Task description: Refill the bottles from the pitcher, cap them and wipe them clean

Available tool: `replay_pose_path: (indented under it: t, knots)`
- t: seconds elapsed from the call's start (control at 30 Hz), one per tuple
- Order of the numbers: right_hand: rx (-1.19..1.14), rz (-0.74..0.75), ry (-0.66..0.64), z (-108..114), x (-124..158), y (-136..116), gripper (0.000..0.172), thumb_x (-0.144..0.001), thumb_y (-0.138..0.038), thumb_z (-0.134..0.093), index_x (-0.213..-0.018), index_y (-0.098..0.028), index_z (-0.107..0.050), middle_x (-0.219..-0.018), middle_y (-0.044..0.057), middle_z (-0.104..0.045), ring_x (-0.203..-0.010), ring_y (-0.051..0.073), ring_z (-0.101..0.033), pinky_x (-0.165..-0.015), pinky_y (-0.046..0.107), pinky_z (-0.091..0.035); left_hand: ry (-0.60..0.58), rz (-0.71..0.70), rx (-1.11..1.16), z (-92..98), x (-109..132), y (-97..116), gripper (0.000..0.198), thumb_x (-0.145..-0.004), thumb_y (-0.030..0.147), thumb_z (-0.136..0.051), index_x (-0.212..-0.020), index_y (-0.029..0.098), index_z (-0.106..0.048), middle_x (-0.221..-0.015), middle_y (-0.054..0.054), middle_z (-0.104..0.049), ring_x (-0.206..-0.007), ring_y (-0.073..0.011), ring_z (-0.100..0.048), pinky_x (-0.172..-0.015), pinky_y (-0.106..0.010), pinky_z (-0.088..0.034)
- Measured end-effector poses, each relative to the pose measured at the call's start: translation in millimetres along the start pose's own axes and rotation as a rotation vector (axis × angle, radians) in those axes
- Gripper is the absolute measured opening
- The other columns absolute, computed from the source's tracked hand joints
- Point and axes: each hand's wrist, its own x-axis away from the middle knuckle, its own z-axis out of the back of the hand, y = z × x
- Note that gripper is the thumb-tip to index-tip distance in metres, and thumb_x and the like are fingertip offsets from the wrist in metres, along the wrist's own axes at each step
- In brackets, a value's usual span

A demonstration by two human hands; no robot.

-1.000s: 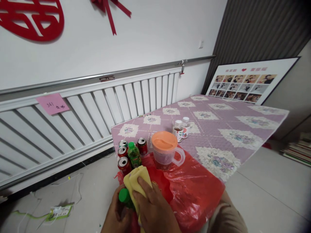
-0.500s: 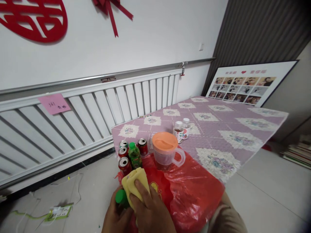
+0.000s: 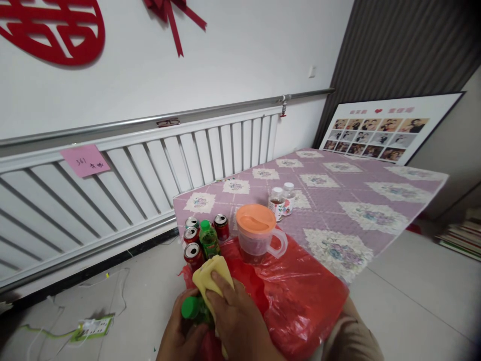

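Note:
At the near edge of the table, my left hand [image 3: 182, 331] is wrapped round a green-capped plastic bottle [image 3: 191, 307]; its lower part is hidden by my fingers. My right hand [image 3: 236, 316] grips a folded yellow cloth [image 3: 212, 273] and presses it against the bottle's side. Just beyond the cloth stand a second green-capped bottle [image 3: 209, 239] and several opened drink cans [image 3: 193, 254]. A clear plastic jug [image 3: 255, 243] with an orange lid [image 3: 256, 218] sits to their right, brown liquid low inside it. Red plastic sheeting [image 3: 300, 296] lies beneath my hands and the jug.
Two small white-capped bottles [image 3: 277, 203] stand behind the jug on the purple flowered tablecloth [image 3: 323, 193]. A white radiator [image 3: 150, 173] runs along the wall. A framed photo board [image 3: 387, 130] leans at the far right. Cables and a power strip [image 3: 92, 328] lie on the floor at left.
My right hand and the cloth have shifted slightly up and to the right along the bottle. The held bottle has moved a little right, showing more of its green side below the cap.

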Motion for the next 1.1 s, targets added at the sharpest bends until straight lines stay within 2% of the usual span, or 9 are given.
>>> replay_pose_path:
  t: [0.17,0.33,0.43,0.6,0.67,0.73,0.9,1.1]
  knots:
    - [-0.092,-0.208,-0.241,-5.2,-2.0,22.2,0.048,-0.083,-0.004,-0.053,-0.123,-0.024,-0.068,-0.145,0.009,-0.054,-0.12,0.028,-0.061,-0.097,0.04,-0.052,0.038,0.009,-0.009,11.9,2.6,-17.1,0.054,-0.073,0.032,-0.082,-0.123,0.023,-0.063,-0.133,-0.012,-0.061,-0.126,-0.0355,-0.056,-0.106,-0.045,-0.048]
    - [-0.089,-0.348,-0.299,-15.1,7.4,39.0,0.056,-0.079,0.002,-0.047,-0.124,-0.022,-0.068,-0.146,0.011,-0.054,-0.121,0.03,-0.061,-0.094,0.039,-0.053,0.055,0.027,-0.017,11.1,3.9,-14.6,0.056,-0.07,0.033,-0.084,-0.121,0.023,-0.065,-0.133,-0.012,-0.061,-0.125,-0.036,-0.057,-0.106,-0.044,-0.049]
    - [-0.071,-0.306,-0.281,-10.1,8.9,33.6,0.054,-0.08,0.0,-0.049,-0.126,-0.024,-0.067,-0.145,0.01,-0.055,-0.121,0.028,-0.061,-0.096,0.037,-0.052,0.054,0.023,-0.028,8.5,2.7,-12.7,0.057,-0.069,0.032,-0.085,-0.121,0.022,-0.065,-0.133,-0.013,-0.062,-0.125,-0.0364,-0.057,-0.106,-0.046,-0.049]
    - [-0.076,-0.034,-0.123,5.1,9.5,8.0,0.045,-0.087,-0.008,-0.053,-0.128,-0.024,-0.065,-0.147,0.009,-0.052,-0.128,0.027,-0.055,-0.106,0.041,-0.046,0.054,0.016,-0.011,1.0,1.7,-6.5,0.056,-0.071,0.032,-0.083,-0.122,0.022,-0.064,-0.136,-0.013,-0.061,-0.129,-0.0361,-0.055,-0.108,-0.045,-0.047]
    - [-0.1,0.032,-0.067,4.1,10.8,-0.1,0.047,-0.086,-0.012,-0.057,-0.129,-0.029,-0.063,-0.151,0.005,-0.048,-0.129,0.027,-0.054,-0.108,0.043,-0.044,0.068,0.046,0.019,-2.5,2.0,-2.0,0.06,-0.069,0.031,-0.084,-0.125,0.023,-0.062,-0.138,-0.013,-0.06,-0.13,-0.0357,-0.054,-0.107,-0.044,-0.049]
    - [-0.118,0.037,-0.043,-2.2,11.6,-3.4,0.049,-0.085,-0.015,-0.061,-0.13,-0.033,-0.061,-0.152,0.002,-0.047,-0.13,0.028,-0.053,-0.108,0.043,-0.045,0.103,0.074,0.053,-3.9,2.2,1.3,0.063,-0.066,0.031,-0.086,-0.124,0.023,-0.062,-0.135,-0.012,-0.063,-0.127,-0.0357,-0.057,-0.103,-0.044,-0.052]
    - [-0.085,-0.096,-0.148,-25.2,10.0,11.9,0.053,-0.082,-0.005,-0.057,-0.13,-0.027,-0.063,-0.144,0.006,-0.056,-0.134,0.028,-0.049,-0.11,0.046,-0.043,0.234,0.117,0.108,4.0,0.4,-1.3,0.058,-0.057,0.037,-0.091,-0.108,0.023,-0.068,-0.111,-0.008,-0.075,-0.105,-0.0334,-0.07,-0.089,-0.041,-0.06]
    - [-0.013,-0.389,-0.257,-39.0,13.6,41.2,0.059,-0.079,0.004,-0.049,-0.127,-0.024,-0.066,-0.146,0.01,-0.053,-0.115,0.03,-0.065,-0.09,0.041,-0.057,0.281,0.118,0.131,10.2,-2.1,-9.4,0.061,-0.058,0.038,-0.091,-0.111,0.023,-0.065,-0.109,-0.007,-0.077,-0.1,-0.0297,-0.072,-0.086,-0.038,-0.06]
